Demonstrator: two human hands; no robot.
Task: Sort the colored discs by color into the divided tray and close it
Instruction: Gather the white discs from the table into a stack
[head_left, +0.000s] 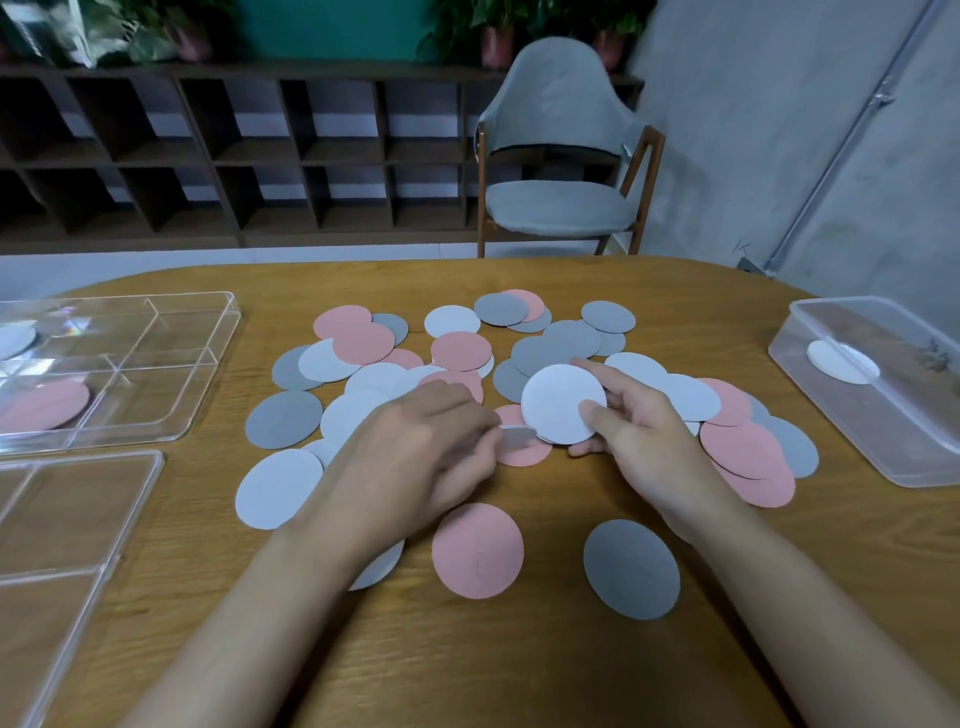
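Though blurry, left hand (415, 447) over discs (363, 343)

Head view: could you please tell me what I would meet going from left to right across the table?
Tray → left hand → right hand, gripping a white disc → clear box.
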